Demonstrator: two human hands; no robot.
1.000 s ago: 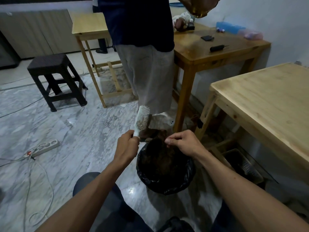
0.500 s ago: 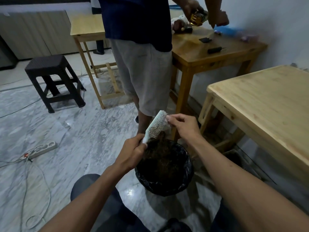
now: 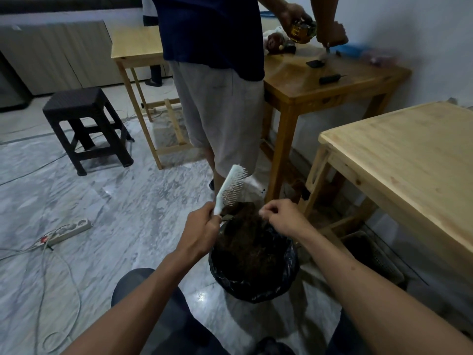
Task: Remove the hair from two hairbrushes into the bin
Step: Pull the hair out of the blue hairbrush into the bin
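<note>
brush (image 3: 233, 187): L hand (image 3: 202, 230) grips handle; head tilts up-right over bin (image 3: 286, 272) far rim.
R hand (image 3: 281, 217): nearer bristles, fingertips pinched; strand not visible.

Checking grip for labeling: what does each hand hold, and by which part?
The left hand grips the white hairbrush by its handle. The right hand has its fingertips pinched together; whether hair is between them cannot be told.

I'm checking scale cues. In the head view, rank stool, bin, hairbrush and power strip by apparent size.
Largest to smallest:
1. stool and bin, look alike; the bin is nearer
2. hairbrush and power strip, also close
</note>
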